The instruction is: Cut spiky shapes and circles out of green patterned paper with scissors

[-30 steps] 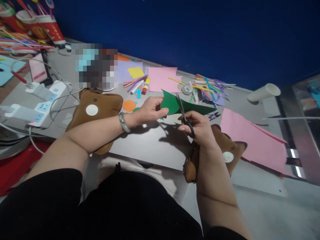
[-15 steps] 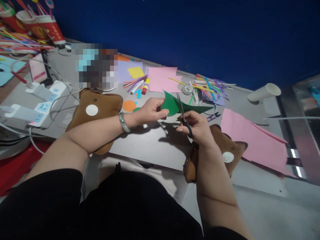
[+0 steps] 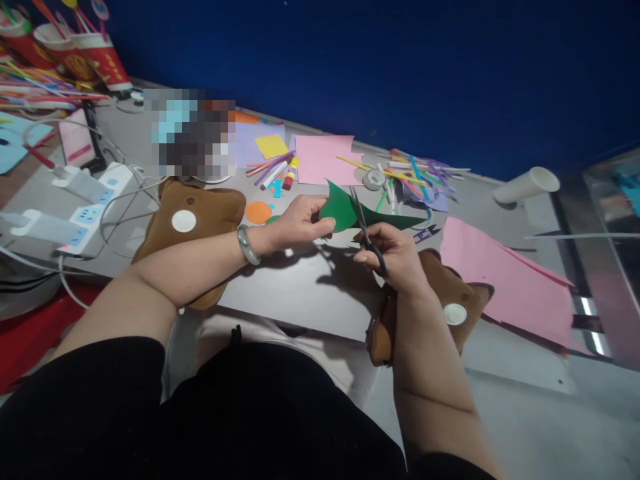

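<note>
- Since a second ago, the scissors (image 3: 367,235) have bitten further into the green paper (image 3: 350,212), so the cut is advancing.
- Left hand (image 3: 300,223) pinches the paper above the table (image 3: 300,293); right hand (image 3: 395,257) grips the scissors.

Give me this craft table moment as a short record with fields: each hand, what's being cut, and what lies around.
left hand: left hand pinches the left edge of the green paper sheet, held above the grey table
right hand: right hand works the black-handled scissors, blades into the green sheet
forearms: each rests on a brown plush cushion
behind: pink paper sheet, coloured paper strips, orange paper circle
right side: large pink paper sheet, white paper cup on its side
left side: white power strip
</note>
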A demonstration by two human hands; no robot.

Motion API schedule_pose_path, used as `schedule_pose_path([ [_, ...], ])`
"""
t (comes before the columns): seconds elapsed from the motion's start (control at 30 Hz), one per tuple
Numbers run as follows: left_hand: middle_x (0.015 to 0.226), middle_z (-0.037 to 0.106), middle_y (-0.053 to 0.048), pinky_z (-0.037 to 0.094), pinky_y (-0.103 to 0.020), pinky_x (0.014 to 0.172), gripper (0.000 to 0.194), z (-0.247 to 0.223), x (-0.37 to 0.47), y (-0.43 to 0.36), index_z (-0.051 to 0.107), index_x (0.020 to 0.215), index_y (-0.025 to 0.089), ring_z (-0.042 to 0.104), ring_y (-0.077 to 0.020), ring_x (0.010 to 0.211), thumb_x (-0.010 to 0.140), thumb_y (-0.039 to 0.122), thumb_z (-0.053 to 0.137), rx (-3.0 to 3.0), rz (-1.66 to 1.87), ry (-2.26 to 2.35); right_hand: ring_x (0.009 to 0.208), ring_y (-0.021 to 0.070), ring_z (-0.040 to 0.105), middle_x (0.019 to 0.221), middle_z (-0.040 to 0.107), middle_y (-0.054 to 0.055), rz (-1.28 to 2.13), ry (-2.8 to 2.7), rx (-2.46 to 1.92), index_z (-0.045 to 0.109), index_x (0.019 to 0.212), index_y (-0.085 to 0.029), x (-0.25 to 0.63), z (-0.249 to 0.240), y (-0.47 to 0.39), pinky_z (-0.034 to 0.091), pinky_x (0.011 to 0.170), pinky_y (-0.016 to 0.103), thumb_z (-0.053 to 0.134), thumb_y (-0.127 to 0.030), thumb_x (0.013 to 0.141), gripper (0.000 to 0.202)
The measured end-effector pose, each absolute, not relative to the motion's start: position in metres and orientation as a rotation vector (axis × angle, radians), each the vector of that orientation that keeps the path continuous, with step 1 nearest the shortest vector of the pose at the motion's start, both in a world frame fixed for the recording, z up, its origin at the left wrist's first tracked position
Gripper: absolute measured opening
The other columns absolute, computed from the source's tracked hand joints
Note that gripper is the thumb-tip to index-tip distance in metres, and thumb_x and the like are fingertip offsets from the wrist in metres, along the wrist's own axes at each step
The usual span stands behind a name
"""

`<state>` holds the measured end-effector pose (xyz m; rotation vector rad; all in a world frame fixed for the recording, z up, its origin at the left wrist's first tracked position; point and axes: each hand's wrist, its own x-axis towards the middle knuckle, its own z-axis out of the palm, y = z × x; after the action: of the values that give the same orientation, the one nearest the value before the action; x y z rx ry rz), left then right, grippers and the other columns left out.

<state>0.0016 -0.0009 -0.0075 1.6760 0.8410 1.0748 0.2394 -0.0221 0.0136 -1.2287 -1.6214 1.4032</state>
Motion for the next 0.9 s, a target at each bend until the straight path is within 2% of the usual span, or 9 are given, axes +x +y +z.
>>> schedule_pose_path([
  [0.2,0.067,0.062,-0.001,0.040,-0.025,0.057,0.015,-0.0070,0.0016,-0.0014,0.058,0.068,0.018,0.052,-0.0108,0.061,0.079,0.028,0.060,1.673,1.088,0.835,0.040,0.0102,0.045,0.050,0.058,-0.005,1.396,-1.620,-1.231,0.069,0.082,-0.023,0.2401,0.0131,-0.0227,0.033,0.039,0.025,0.102,-0.071,0.047,0.069],
  [0.47,0.067,0.060,0.000,0.042,-0.025,0.057,0.017,-0.0077,0.0027,-0.0018,0.050,0.068,0.020,0.054,-0.0106,0.061,0.080,0.028,0.059,1.619,1.116,0.804,0.040,0.0106,0.046,0.051,0.059,-0.005,1.396,-1.608,-1.226,0.070,0.081,-0.023,0.2412,0.0132,-0.0236,0.033,0.039,0.025,0.106,-0.065,0.044,0.067],
  [0.73,0.067,0.060,0.000,0.043,-0.024,0.056,0.016,-0.0123,0.0037,-0.0006,0.050,0.070,0.020,0.057,-0.0110,0.060,0.082,0.028,0.057,1.615,1.150,0.767,0.038,0.0099,0.046,0.050,0.058,-0.006,1.388,-1.625,-1.219,0.068,0.081,-0.022,0.2413,0.0127,-0.0226,0.032,0.038,0.024,0.104,-0.067,0.047,0.067],
  [0.9,0.065,0.060,0.000,0.042,-0.023,0.056,0.016,-0.0117,0.0029,-0.0001,0.050,0.069,0.020,0.057,-0.0110,0.060,0.082,0.026,0.057,1.645,1.125,0.775,0.041,0.0110,0.050,0.052,0.060,-0.006,1.409,-1.605,-1.237,0.069,0.082,-0.022,0.2414,0.0104,-0.0212,0.038,0.040,0.024,0.107,-0.063,0.042,0.069],
])
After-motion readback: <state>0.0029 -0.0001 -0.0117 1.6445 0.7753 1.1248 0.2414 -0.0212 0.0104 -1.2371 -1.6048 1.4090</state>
